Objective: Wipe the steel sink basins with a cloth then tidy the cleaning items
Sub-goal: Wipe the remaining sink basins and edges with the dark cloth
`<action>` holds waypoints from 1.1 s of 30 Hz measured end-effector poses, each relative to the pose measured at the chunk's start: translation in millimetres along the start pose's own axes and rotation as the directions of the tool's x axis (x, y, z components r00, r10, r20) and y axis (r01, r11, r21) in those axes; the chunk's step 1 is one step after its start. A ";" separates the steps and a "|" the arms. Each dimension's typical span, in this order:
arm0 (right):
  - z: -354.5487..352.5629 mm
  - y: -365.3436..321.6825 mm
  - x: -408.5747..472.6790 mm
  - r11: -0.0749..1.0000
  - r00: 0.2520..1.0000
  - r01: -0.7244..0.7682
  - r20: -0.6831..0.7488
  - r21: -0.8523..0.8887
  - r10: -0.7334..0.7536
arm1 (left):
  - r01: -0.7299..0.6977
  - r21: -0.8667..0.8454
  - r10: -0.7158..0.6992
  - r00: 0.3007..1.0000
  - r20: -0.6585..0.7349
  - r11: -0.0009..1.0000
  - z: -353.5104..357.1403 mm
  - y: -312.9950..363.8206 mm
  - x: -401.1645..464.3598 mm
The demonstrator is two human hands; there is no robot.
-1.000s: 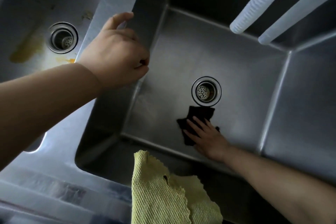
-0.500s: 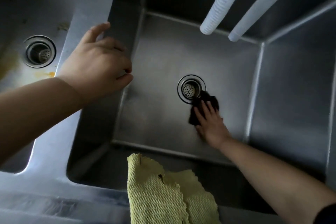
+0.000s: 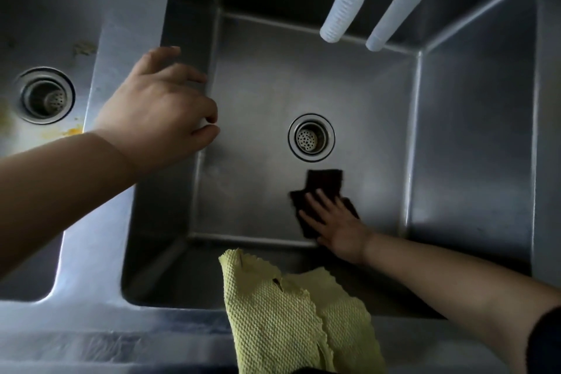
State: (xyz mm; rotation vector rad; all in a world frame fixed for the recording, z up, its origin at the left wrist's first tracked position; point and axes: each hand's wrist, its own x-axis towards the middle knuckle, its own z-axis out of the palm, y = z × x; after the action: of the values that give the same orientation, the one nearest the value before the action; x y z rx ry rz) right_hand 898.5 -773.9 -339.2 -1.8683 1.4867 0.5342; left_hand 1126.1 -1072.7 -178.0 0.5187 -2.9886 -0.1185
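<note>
Yellow cloth (image 3: 291, 322) with a waffle weave hangs over the front rim of the right basin (image 3: 473, 136), nearest the camera, its frayed upper edge drooping into the basin. Just beyond it, the right hand (image 3: 337, 225) lies flat on the basin floor with its fingers straight and slightly spread, pressing down on a dark cloth (image 3: 324, 182). That dark cloth sits on the floor between the hand and the drain (image 3: 311, 137), near the drain but not touching it; part of it shows past the fingertips and part is covered by the palm.

To the left, the left hand (image 3: 158, 109) rests on the steel divider (image 3: 133, 9) between the two basins. Its thumb lies along the top of the divider and its fingers curl loosely over the edge toward the right basin, holding nothing.

The left basin (image 3: 60, 24) has its own drain (image 3: 45, 96), with yellowish stains on the floor beside it. At the far side, two white ribbed hoses (image 3: 349, 0) hang down over the right basin, their open ends well above its floor.
</note>
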 end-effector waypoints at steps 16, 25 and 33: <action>3.0 56.1 -40.4 0.955 0.951 -0.297 0.088 0.001 0.296 | -0.129 -0.021 0.128 0.990 -0.067 0.991 28.6 -15.3 -5.3; -38.3 112.9 -18.2 0.678 0.699 -0.688 -0.012 0.261 0.715 | -0.098 -0.060 0.096 0.995 -0.026 0.993 32.8 -18.7 -4.6; -8.3 53.2 -59.1 0.668 0.673 -0.739 0.065 0.083 0.737 | -0.107 -0.066 0.103 0.993 -0.059 0.992 40.9 -22.7 -5.9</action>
State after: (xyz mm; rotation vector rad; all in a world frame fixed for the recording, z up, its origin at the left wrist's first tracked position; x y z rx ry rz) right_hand 831.1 -745.8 -306.6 -1.0900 2.2019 0.8212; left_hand 1134.3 -1089.6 -221.3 0.3508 -2.9380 -0.1940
